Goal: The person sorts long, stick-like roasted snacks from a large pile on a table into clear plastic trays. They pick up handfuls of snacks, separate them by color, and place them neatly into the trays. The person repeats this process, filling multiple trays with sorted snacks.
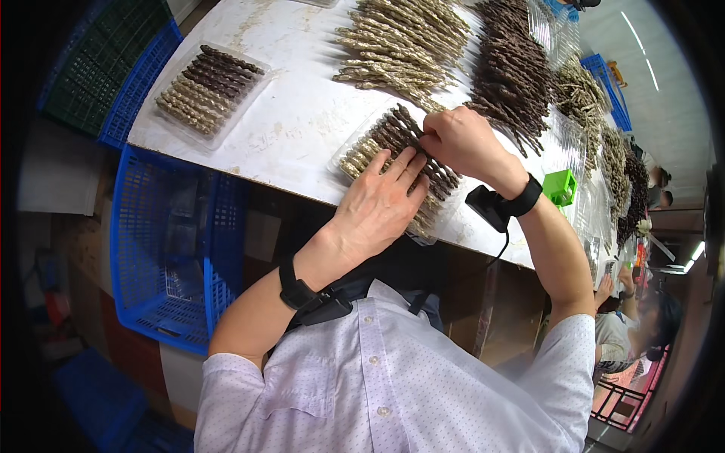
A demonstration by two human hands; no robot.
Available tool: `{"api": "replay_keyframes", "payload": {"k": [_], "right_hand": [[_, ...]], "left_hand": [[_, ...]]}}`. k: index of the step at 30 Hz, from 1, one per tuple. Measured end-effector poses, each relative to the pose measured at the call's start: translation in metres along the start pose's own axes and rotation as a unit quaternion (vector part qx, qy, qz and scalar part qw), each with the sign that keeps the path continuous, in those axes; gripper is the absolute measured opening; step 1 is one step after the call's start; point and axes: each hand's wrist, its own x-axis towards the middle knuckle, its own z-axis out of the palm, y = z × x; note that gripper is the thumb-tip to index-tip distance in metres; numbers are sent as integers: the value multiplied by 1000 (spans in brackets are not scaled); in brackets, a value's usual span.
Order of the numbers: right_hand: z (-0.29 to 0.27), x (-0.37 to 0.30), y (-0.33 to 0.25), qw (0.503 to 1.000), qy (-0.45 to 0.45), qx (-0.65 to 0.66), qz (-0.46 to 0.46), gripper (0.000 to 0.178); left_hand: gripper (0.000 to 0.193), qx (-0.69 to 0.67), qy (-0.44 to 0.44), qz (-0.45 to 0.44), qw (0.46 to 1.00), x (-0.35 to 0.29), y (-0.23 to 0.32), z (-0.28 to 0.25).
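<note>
Below the middle of the table, a clear plastic tray [337, 161] holds rows of thin twisted sticks, pale ones [352, 160] on the left and dark brown ones [393, 128] on the right. My left hand [385, 198] lies over these rows, palm down, its fingers spread and the fingertips touching the sticks. Over the tray's far right part, my right hand [467, 143] is closed, thumb and fingers pressed together against the dark sticks. What it pinches is hidden behind its own fingers.
Another filled tray [208, 97] sits at the table's left. Loose pale sticks [408, 45] and dark sticks [512, 68] lie beyond my hands. A green holder [560, 187] stands right. Blue crates [162, 241] are below the left edge. A person [638, 325] works farther right.
</note>
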Motion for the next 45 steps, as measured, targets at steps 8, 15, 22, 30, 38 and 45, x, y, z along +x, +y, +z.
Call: {"api": "replay_keyframes", "payload": {"k": [8, 15, 22, 30, 38, 45], "right_hand": [[-6, -3, 13, 999, 34, 30, -27, 14], [-7, -5, 14, 997, 47, 49, -30, 13], [5, -4, 13, 999, 17, -42, -15, 13], [14, -8, 15, 995, 59, 72, -47, 27], [22, -14, 10, 988, 66, 121, -77, 29], [30, 9, -11, 983, 100, 127, -85, 30]], "left_hand": [[63, -7, 5, 0, 1000, 0, -1, -1], [63, -4, 5, 0, 1000, 0, 0, 0], [62, -9, 11, 1, 1000, 0, 1, 1], [67, -13, 20, 6, 1000, 0, 0, 1], [87, -67, -83, 45, 993, -13, -28, -35], [98, -4, -109, 12, 994, -44, -49, -59]]}}
